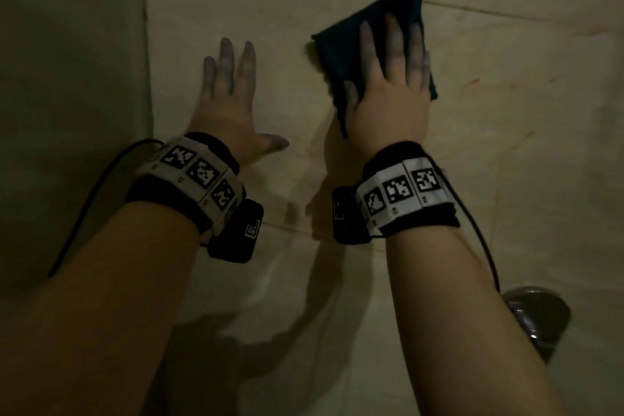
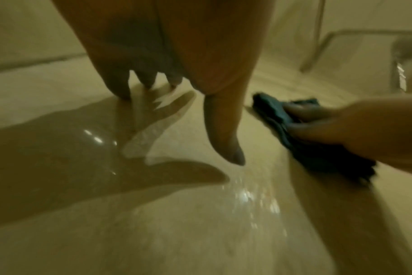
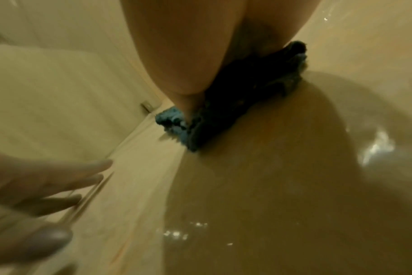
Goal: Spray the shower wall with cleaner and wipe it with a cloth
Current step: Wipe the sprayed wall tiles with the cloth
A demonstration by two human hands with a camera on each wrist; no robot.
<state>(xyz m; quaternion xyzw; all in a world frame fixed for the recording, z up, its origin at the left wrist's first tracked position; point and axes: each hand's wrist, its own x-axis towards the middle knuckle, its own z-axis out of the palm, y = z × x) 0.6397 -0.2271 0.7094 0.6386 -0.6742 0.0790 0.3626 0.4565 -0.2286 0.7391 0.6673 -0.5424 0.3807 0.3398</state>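
A dark teal cloth [image 1: 341, 44] lies flat against the beige tiled shower wall [image 1: 506, 111]. My right hand [image 1: 388, 78] presses it to the wall with straight, spread fingers; most of the cloth is hidden under the palm. The cloth [image 3: 176, 124] shows as a blue fluffy edge below the thumb in the right wrist view, and as a crumpled teal strip [image 2: 280, 119] in the left wrist view. My left hand [image 1: 229, 91] rests flat on the bare wall to the left, fingers spread, holding nothing. No spray bottle is in view.
A wall corner [image 1: 147, 44] runs vertically just left of my left hand. A round chrome fitting [image 1: 537, 317] sticks out of the wall at the lower right. Grout lines cross the tiles. A metal frame [image 2: 318, 37] shows in the left wrist view. The wall looks wet and glossy.
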